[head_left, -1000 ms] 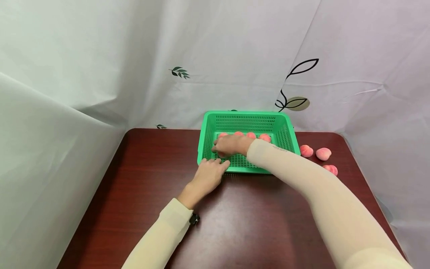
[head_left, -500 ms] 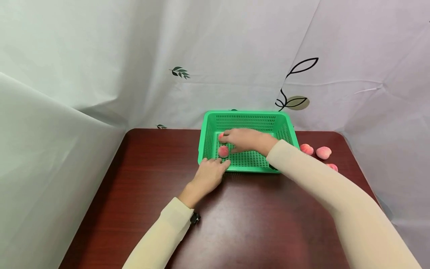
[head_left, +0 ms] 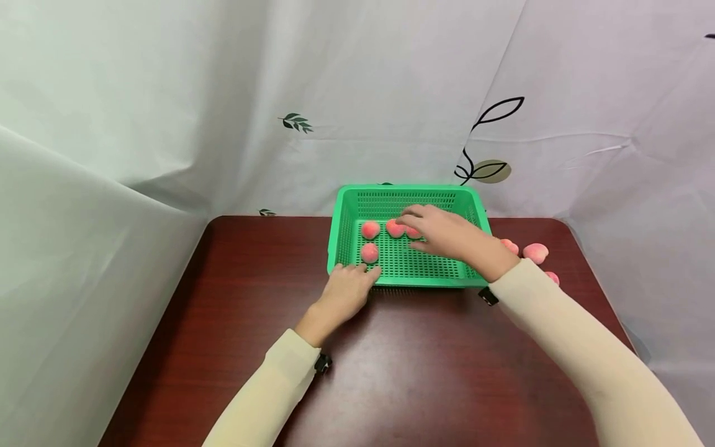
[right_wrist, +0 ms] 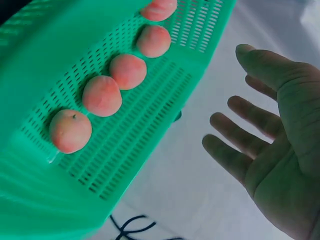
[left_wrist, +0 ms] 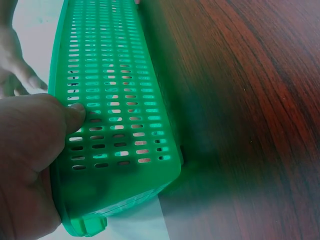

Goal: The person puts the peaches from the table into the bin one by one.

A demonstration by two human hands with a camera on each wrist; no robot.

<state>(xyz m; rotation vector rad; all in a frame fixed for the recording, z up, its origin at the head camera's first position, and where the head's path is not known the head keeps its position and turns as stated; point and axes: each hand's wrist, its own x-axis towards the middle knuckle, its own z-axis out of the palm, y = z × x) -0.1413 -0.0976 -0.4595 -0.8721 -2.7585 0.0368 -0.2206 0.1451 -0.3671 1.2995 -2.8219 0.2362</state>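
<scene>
A green slotted plastic basket stands at the table's far side. My left hand grips its near left rim; in the left wrist view the thumb lies against the outer wall. Inside are several pinkish peaches: one peach at the front left, the others in a row behind it, starting with a peach at the left. My right hand hovers over the basket with fingers spread and nothing held, hiding part of that row in the head view. The right wrist view shows the row, including an end peach.
Right of the basket, three peaches lie on the dark red wooden table: one peach, and two partly covered by the right arm. White cloth with leaf prints hangs behind and at both sides.
My right hand has let go of a peach at the basket's front left and moved up and right across the basket, uncovering peaches. The left hand has stayed on the rim.
</scene>
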